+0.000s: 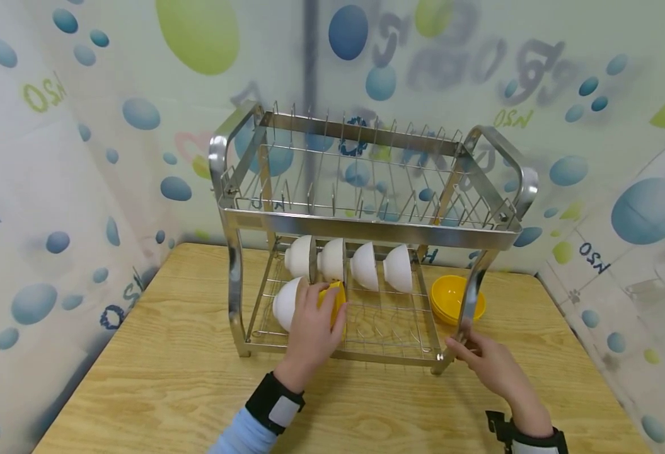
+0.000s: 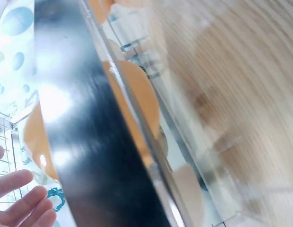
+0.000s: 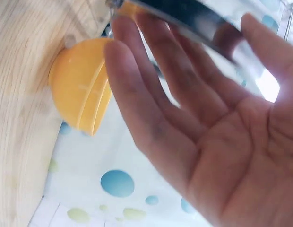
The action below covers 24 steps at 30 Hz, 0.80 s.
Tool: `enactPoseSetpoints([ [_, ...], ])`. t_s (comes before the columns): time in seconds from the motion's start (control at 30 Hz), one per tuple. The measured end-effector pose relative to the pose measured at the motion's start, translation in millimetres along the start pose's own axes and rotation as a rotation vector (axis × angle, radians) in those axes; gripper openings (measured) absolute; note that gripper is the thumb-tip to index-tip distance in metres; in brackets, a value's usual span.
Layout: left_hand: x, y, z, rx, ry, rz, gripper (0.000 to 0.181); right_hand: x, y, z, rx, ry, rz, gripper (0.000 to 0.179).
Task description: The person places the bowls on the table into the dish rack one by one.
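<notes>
A two-tier metal dish rack [image 1: 366,227] stands on the wooden table. On its lower tier, my left hand [image 1: 312,328] reaches over a yellow bowl [image 1: 339,296] that stands on edge beside a white bowl [image 1: 287,306]. In the left wrist view, the fingers [image 2: 28,208] look loosely extended, with a gap between them and the yellow bowl [image 2: 38,142]. My right hand [image 1: 493,366] holds the rack's front right leg between thumb and fingers. Just right of that leg sits a nested stack of yellow bowls [image 1: 451,296], also seen as yellow bowls [image 3: 78,85] in the right wrist view.
Several white bowls [image 1: 364,266] stand on edge in a row at the back of the lower tier. The upper tier's wire dividers [image 1: 332,195] rise above the left hand. A patterned curtain [image 1: 111,189] hangs behind the table [image 1: 185,353].
</notes>
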<state>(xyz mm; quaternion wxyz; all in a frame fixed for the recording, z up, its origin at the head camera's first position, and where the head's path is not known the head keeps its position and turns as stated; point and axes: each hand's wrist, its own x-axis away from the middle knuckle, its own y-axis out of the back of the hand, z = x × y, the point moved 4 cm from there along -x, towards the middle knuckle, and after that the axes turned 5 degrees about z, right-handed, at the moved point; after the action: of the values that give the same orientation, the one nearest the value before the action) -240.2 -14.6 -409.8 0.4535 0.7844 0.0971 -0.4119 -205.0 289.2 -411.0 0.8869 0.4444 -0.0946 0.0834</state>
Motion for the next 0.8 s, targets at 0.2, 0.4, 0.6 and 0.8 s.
enactPoseSetpoints([
  [0.2,3.5,4.7,11.2,0.025,0.020,-0.011,0.030,1.9,3,-9,-0.032,0.057,0.081,0.037],
  [0.4,7.0,9.9,20.1,0.034,0.049,-0.015,0.034,3.1,7,-16,-0.004,0.053,0.126,0.044],
  [0.6,9.2,14.1,26.4,0.047,0.049,0.004,0.033,3.7,8,-19,-0.009,0.059,0.138,0.045],
  [0.8,10.7,20.7,33.7,0.035,0.037,-0.029,0.033,2.3,11,-24,0.000,0.028,0.155,0.048],
])
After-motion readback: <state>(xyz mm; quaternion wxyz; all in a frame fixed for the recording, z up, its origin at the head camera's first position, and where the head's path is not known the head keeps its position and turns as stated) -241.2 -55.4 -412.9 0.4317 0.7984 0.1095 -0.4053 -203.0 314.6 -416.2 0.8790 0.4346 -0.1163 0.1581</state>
